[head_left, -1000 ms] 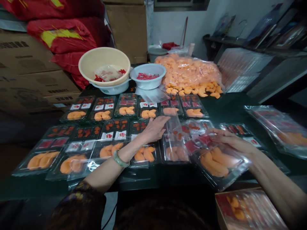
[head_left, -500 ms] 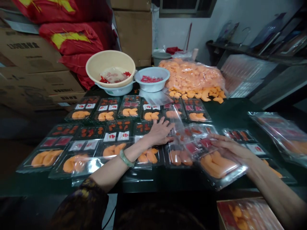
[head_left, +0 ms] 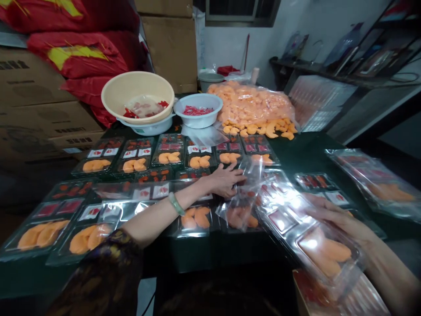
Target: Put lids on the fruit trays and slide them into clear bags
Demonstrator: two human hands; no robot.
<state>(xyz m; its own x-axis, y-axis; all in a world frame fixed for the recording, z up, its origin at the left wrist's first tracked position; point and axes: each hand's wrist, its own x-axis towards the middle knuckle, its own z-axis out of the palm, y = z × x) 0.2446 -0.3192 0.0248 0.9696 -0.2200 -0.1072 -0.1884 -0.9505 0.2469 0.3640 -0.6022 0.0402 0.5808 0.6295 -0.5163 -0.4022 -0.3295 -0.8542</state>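
My right hand [head_left: 335, 215] grips a clear plastic tray [head_left: 315, 237] by its right side. The tray is tilted, wrapped in clear film, and holds orange curved pieces in its large compartment. My left hand [head_left: 226, 180], below a jade-coloured bangle, reaches over the middle trays with its fingers stretched out and apart. Beside its fingertips is a crumpled clear plastic bag [head_left: 251, 175], which partly covers a tray with orange pieces [head_left: 238, 217]. Whether the fingers touch the bag is hard to make out. Clear film [head_left: 125, 213] lies across the trays under my left forearm.
Filled trays [head_left: 95, 164] stand in rows on the dark green table. Behind them are a cream basin [head_left: 138, 83], a pale blue basin [head_left: 198, 116] and a big bag of orange pieces [head_left: 253, 103]. Bagged trays [head_left: 375, 180] lie at right; an open box [head_left: 304, 289] sits below the table edge.
My right hand has turned and tilted the tray, bringing it right and nearer, over the box. My left hand stays over the middle trays, its fingers less spread. The view has shifted slightly.
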